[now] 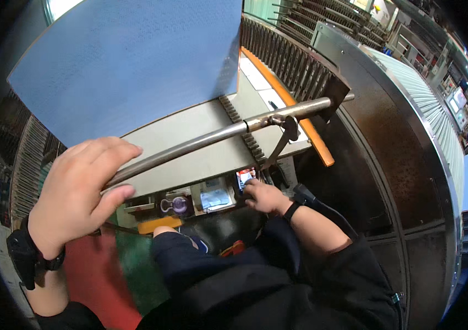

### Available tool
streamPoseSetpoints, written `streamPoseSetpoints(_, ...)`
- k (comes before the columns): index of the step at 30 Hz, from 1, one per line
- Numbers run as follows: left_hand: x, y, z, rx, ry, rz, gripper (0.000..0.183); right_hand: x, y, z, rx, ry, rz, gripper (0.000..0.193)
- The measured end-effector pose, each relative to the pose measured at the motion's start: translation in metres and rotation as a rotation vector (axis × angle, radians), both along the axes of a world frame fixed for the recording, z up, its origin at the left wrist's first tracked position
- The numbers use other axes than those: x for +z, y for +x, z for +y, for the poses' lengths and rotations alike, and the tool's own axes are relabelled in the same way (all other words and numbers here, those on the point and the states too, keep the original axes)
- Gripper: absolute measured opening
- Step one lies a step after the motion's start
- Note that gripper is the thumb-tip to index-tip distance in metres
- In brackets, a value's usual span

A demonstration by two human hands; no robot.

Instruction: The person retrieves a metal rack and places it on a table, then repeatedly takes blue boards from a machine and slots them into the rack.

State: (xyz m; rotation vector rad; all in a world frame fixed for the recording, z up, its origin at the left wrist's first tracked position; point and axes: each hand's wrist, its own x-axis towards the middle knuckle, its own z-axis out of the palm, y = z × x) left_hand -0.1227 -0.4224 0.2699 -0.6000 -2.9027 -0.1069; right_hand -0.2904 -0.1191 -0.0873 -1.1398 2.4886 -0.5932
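Observation:
My left hand is closed round the near end of a long metal bar, its thumb below and fingers over the top. The bar slants up to the right above a pale board and carries a metal clamp-like fitting. Lower down, my right hand reaches to a phone with a lit screen. Its bent fingers touch or nearly touch the phone's lower part, with the thumb apart from them; it does not appear to grip the phone.
A large blue panel stands upright in a slotted rack with an orange edge strip. Under the pale board, an open compartment holds a purple-handled item and a blue packet. Dark metal framing rises on the right.

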Motion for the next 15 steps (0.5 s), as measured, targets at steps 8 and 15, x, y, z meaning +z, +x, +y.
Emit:
streamPoseSetpoints(8,-0.012,-0.032,-0.021,0.028,0.009,0.049,0.038,0.009,-0.045,0.025,-0.293,-0.063,0.152,0.033)
streamPoseSetpoints(15,-0.005,-0.051,-0.043,0.026,0.192,0.065,0.042,0.170,0.036,0.094,0.050,-0.002,-0.131,0.042)
